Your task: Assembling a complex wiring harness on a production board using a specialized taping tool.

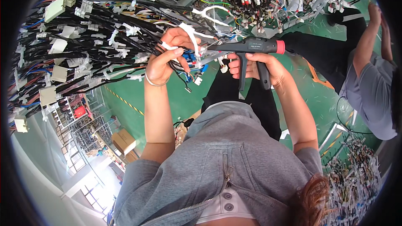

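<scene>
Gripping the black pistol-shaped tool (pixel 253 46), your right hand (pixel 271 68) holds its handle and trigger lever against bent fingers, the barrel above your thumb; your left hand (pixel 162 63) closes thumb and fingers around black wires (pixel 151 43), the tool's nose near those fingers.

Left hand (pixel 161 65) around black cables (pixel 144 38), right hand (pixel 270 65) holding a black pistol-grip tool (pixel 251 45), green floor (pixel 173 98) below

One wide fisheye view looks steeply down from the wearer's head, close above the grey zip-fronted fabric top (pixel 188 159).
</scene>
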Motion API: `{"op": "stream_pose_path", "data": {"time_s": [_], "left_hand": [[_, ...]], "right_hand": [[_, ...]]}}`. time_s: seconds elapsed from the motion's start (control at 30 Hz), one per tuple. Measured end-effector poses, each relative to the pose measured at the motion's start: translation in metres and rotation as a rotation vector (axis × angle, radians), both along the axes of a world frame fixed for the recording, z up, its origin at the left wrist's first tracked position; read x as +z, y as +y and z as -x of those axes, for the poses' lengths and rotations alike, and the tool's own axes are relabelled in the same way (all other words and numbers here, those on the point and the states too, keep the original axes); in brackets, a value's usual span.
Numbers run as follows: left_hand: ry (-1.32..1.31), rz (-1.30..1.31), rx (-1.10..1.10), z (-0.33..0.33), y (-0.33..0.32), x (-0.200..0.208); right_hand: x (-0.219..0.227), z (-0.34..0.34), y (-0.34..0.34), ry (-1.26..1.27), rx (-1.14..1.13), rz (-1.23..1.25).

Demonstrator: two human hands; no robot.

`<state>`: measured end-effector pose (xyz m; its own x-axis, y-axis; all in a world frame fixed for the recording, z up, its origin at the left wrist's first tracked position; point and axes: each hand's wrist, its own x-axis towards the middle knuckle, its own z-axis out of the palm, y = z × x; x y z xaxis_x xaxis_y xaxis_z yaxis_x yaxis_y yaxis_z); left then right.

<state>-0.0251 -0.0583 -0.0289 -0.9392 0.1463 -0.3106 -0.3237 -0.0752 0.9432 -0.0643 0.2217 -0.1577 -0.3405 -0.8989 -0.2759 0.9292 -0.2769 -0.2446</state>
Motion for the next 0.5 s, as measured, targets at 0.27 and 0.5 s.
{"op": "stream_pose_path", "data": {"time_s": [0.27,0.5], "left_hand": [[-0.011,0.0,0.005,0.0014,0.0001,0.0005],[-0.006,0.001,0.002,0.0016,0.0008,0.0011]], "right_hand": [[0.0078,0.0067,0.0052,0.09,0.079,-0.059],[0.0072,0.0084,0.0055,0.063,0.081,-0.041]]}}
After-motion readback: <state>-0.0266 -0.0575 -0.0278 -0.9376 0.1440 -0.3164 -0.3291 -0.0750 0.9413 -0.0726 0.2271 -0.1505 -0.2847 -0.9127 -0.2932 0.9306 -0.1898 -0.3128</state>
